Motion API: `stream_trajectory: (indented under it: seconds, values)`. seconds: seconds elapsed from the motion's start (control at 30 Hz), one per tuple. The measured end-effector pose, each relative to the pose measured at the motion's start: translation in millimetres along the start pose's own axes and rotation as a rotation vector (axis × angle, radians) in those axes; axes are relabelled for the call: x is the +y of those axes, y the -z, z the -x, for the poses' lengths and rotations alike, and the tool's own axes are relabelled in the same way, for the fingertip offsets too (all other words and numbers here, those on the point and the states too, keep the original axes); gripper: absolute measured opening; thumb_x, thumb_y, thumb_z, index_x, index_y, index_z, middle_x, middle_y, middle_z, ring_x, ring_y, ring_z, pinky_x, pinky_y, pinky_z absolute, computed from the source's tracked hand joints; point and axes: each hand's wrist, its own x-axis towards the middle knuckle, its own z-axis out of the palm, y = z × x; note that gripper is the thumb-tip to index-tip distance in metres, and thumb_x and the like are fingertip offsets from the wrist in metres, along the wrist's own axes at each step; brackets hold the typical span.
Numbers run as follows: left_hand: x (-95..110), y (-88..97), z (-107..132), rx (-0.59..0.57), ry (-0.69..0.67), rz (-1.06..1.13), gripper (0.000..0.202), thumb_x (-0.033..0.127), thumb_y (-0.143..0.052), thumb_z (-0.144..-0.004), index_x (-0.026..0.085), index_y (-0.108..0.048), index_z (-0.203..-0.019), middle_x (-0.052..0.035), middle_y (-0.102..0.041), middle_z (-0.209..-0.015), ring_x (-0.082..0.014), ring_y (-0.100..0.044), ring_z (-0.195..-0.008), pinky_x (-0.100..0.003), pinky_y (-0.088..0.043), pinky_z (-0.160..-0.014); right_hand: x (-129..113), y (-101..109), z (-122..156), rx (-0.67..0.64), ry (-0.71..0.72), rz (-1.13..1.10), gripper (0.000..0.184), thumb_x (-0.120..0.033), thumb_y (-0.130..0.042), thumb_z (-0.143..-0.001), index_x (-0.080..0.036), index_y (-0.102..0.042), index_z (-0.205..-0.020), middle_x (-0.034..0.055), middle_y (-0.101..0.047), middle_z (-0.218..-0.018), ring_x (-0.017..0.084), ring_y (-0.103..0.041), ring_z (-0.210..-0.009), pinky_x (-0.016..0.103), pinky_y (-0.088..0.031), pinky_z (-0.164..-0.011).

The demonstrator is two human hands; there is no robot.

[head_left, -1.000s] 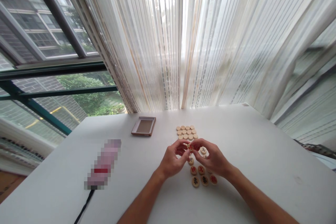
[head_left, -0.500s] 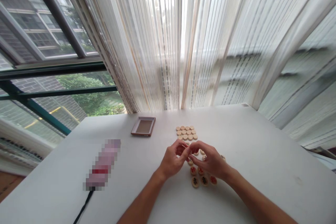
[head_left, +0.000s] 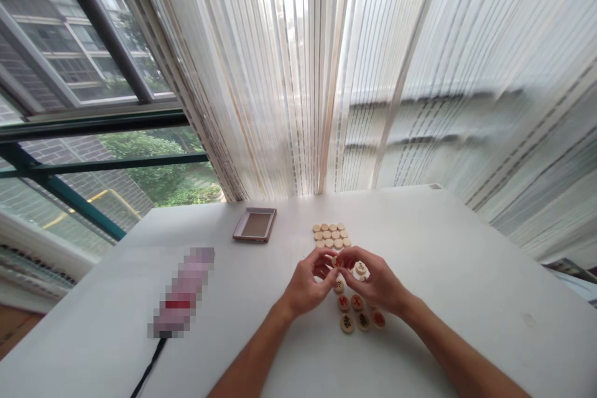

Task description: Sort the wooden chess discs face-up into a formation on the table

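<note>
Both of my hands meet over a white table [head_left: 466, 273]. My left hand [head_left: 308, 286] and my right hand [head_left: 375, 284] pinch one round wooden chess piece with a red mark [head_left: 339, 262] between their fingertips, held just above the table. Another pale piece [head_left: 360, 268] sits against my right hand's fingers. Below the hands lie several face-up pieces [head_left: 358, 313] with red or black characters. Beyond the hands, several blank-side-up pieces [head_left: 331, 235] form a tight cluster.
A small shallow box lid [head_left: 255, 224] lies at the back left of the table. A blurred-out oblong object [head_left: 183, 293] with a black cable [head_left: 148, 370] lies on the left. Striped sheer curtains [head_left: 373, 74] hang behind the table, with windows at the left.
My fingers dipped together half a second ago, hiding the red-marked piece, and have risen again with it showing between both hands. The curtain on the right has shifted.
</note>
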Motion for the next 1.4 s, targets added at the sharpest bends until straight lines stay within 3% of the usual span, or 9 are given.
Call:
stream_trajectory:
  seconds: [0.23, 0.47, 0.8, 1.13, 1.23, 1.4]
  values:
    - [3.6, -1.0, 0.7, 0.016, -0.025, -0.058, 0.033, 0.037, -0.066, -0.089, 0.016, -0.058, -0.113, -0.0074, -0.072, -0.09, -0.0177, -0.07, -0.078, -0.027, -0.057, -0.067, 1.7, -0.9, -1.1, 0.012, -0.024, 0.002, 0.007, -0.027, -0.059, -0.093, -0.021, -0.061, -0.096, 0.0023, -0.067, -0.081, 0.016, -0.063, -0.073, 0.029, -0.054, -0.07]
    - [6.9, -0.9, 2.6, -0.041, -0.037, -0.112, 0.027, 0.032, -0.066, -0.089, 0.017, -0.059, -0.11, -0.0076, -0.073, -0.093, -0.0172, -0.069, -0.077, -0.028, -0.056, -0.068, 5.2, -2.4, -0.6, 0.016, -0.06, 0.025, 0.013, -0.033, -0.061, -0.093, -0.021, -0.062, -0.09, 0.0002, -0.067, -0.075, 0.014, -0.063, -0.066, 0.025, -0.052, -0.062]
    - [1.9, 1.4, 0.9, 0.027, 0.009, -0.103, 0.03, 0.041, -0.066, -0.088, 0.019, -0.057, -0.107, -0.0051, -0.07, -0.086, -0.0153, -0.068, -0.072, -0.023, -0.053, -0.061, 1.6, -1.2, 1.2, -0.007, -0.025, 0.017, 0.011, -0.026, -0.056, -0.094, -0.022, -0.064, -0.1, 0.0023, -0.07, -0.084, 0.016, -0.066, -0.075, 0.027, -0.055, -0.07]
    - [-1.2, 8.7, -3.5, 0.042, 0.097, 0.05, 0.033, 0.047, -0.064, -0.089, 0.016, -0.056, -0.098, -0.0049, -0.07, -0.078, -0.016, -0.068, -0.065, -0.026, -0.054, -0.059, 2.4, 0.4, 0.6, -0.006, 0.006, 0.078, 0.015, -0.024, -0.055, -0.093, -0.023, -0.066, -0.104, 0.0038, -0.071, -0.088, 0.018, -0.067, -0.079, 0.029, -0.056, -0.073]
    - [-1.7, 14.8, -6.2, 0.023, 0.134, 0.086, 0.034, 0.047, -0.064, -0.089, 0.015, -0.059, -0.101, -0.0071, -0.071, -0.083, -0.0193, -0.071, -0.073, -0.027, -0.056, -0.061, 6.0, 4.1, -0.8, 0.04, 0.007, 0.111, 0.017, -0.027, -0.055, -0.093, -0.023, -0.066, -0.106, 0.0046, -0.072, -0.089, 0.019, -0.068, -0.079, 0.031, -0.058, -0.074]
    - [2.1, 26.7, -7.4, -0.044, 0.184, 0.074, 0.036, 0.046, -0.066, -0.087, 0.015, -0.064, -0.107, -0.011, -0.07, -0.1, -0.0239, -0.073, -0.089, -0.032, -0.059, -0.071, 12.7, 10.2, -2.2, 0.102, -0.026, 0.161, 0.02, -0.03, -0.053, -0.095, -0.024, -0.067, -0.108, 0.0059, -0.072, -0.092, 0.02, -0.068, -0.079, 0.027, -0.058, -0.059]
